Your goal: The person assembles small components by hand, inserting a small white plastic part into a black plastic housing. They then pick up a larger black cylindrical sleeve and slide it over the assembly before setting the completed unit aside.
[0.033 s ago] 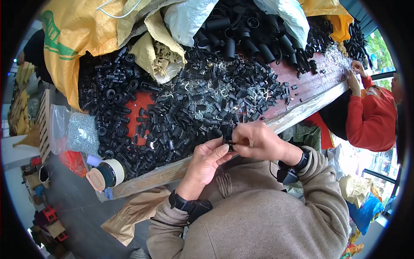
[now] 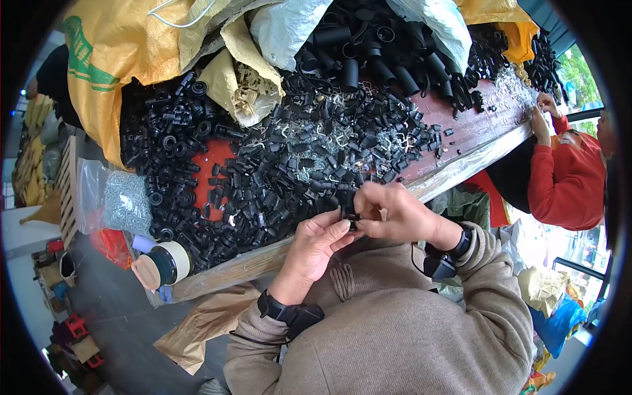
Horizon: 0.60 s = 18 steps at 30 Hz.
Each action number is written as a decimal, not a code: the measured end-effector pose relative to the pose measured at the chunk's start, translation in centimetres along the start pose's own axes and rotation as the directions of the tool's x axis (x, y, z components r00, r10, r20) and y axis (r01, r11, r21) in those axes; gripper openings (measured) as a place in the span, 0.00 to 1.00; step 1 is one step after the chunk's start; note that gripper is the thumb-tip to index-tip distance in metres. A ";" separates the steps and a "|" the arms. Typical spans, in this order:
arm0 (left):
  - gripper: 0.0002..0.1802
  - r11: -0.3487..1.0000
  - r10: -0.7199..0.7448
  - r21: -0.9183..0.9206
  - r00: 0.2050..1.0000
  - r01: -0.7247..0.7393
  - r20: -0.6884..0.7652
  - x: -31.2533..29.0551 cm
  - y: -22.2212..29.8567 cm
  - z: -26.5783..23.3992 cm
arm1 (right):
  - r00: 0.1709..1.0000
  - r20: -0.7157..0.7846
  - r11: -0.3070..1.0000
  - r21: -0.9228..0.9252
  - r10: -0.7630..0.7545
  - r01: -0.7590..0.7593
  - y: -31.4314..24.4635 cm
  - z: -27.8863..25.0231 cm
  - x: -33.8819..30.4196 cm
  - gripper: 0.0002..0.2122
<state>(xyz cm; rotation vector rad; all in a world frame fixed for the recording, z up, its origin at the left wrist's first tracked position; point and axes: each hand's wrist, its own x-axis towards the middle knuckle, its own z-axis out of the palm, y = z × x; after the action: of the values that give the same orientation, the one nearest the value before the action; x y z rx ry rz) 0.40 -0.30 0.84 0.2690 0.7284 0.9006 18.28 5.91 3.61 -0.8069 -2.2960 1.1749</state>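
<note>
A small black plastic part (image 2: 346,214) is pinched between the thumb and fingers of my left hand (image 2: 316,242), just above the table's near edge. My right hand (image 2: 399,214) is curled beside it, thumb and fingers close together at the part's right side. Whatever sits between those right fingertips is hidden or too small to name. Beyond both hands lies a wide heap of small black plastic pieces (image 2: 283,171), mixed with shiny metal springs or wire clips (image 2: 339,141).
Ring-shaped black parts (image 2: 174,141) pile up at left, near a clear bag of small metal pieces (image 2: 126,201) and a lidded jar (image 2: 168,264). Black tubes (image 2: 395,69) spill at the back. A wooden edge (image 2: 243,268) borders the table. A co-worker in red (image 2: 566,174) works at right.
The fingers of my right hand have shifted slightly at the black part. My left hand keeps its place.
</note>
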 end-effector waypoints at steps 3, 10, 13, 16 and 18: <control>0.13 1.000 -0.015 0.026 1.000 0.016 -0.021 -0.4 -0.1 0.3 | 0.906 0.200 0.801 0.425 0.372 -0.422 -0.4 -0.1 -0.4 0.14; 0.14 0.998 -0.036 -0.043 0.999 0.037 0.027 -1.0 0.7 -1.3 | 0.921 0.257 0.620 0.681 0.294 -0.388 0.8 1.1 0.3 0.12; 0.14 0.997 0.028 -0.071 0.999 -0.029 -0.017 -1.4 1.8 -2.4 | 0.964 0.206 0.892 0.383 0.171 -0.240 0.9 -1.1 2.8 0.10; 0.14 0.993 0.072 -0.092 0.996 -0.076 -0.049 -1.7 2.6 -3.2 | 0.984 0.178 0.991 0.122 0.030 -0.052 1.7 -2.8 6.2 0.09; 0.14 0.990 0.090 -0.105 0.994 -0.096 -0.062 -1.9 3.1 -3.6 | 0.983 0.149 0.991 -0.056 -0.109 0.118 2.3 -3.6 8.8 0.07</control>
<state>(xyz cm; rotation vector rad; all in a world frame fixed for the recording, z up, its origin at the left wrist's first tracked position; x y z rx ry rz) -4.71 -0.24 0.62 0.1833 0.7223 1.0368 14.69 14.89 4.67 -0.6210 -2.4748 1.1479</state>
